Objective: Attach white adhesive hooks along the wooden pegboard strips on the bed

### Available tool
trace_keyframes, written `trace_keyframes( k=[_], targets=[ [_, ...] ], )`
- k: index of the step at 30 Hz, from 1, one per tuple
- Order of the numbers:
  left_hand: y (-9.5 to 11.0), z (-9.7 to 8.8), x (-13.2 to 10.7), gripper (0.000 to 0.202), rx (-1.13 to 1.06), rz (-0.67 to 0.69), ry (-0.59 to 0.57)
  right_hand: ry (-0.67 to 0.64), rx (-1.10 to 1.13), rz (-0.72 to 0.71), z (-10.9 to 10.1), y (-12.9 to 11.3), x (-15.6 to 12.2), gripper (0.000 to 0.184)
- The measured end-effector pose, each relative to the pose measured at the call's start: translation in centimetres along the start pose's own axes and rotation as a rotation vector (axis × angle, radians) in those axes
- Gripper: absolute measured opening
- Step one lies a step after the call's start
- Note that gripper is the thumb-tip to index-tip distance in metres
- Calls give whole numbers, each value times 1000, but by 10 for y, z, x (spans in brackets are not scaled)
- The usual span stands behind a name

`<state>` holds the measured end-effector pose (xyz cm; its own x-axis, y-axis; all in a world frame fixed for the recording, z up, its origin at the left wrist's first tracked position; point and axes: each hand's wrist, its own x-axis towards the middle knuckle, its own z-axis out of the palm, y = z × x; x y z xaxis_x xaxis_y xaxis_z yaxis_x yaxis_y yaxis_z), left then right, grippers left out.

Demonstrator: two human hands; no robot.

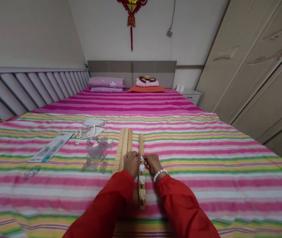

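A narrow wooden strip (141,145) lies lengthwise on the striped bedspread (205,158), with three white hooks (141,180) fixed along its near part. Both hands meet over it. My left hand (131,164) is closed, its fingers resting on the strip's left side. My right hand (153,163), with a white bead bracelet on the wrist, pinches a small white piece (142,158) against the strip. Just left lie two more wooden strips (123,148) with rows of holes. Red sleeves cover both arms.
Clear plastic hooks and wrappers (97,152) lie left of the strips, with a torn packet (91,129) and a flat package card (52,148) farther left. Pillows (106,83) sit at the headboard. A wardrobe (260,72) stands on the right, a padded wall panel (27,89) on the left.
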<state>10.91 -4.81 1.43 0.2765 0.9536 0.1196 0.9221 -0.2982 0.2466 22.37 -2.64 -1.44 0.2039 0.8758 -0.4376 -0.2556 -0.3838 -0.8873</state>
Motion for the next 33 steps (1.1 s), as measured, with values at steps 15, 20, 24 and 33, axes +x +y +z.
trace_keyframes(
  k=[15, 20, 24, 33],
  targets=[
    [-67, -38, 36, 24, -488, -166, 190, -67, 52, -74, -8, 3, -12, 36],
    [-128, -72, 65, 22, -141, -436, 163, -82, 61, -87, -9, 8, -6, 34],
    [-146, -71, 74, 18, 108, -531, 91, -78, 75, -79, -10, 14, 0, 32],
    [-144, -72, 85, 20, 268, -550, -87, -84, 88, -84, -10, 17, 4, 34]
  ],
)
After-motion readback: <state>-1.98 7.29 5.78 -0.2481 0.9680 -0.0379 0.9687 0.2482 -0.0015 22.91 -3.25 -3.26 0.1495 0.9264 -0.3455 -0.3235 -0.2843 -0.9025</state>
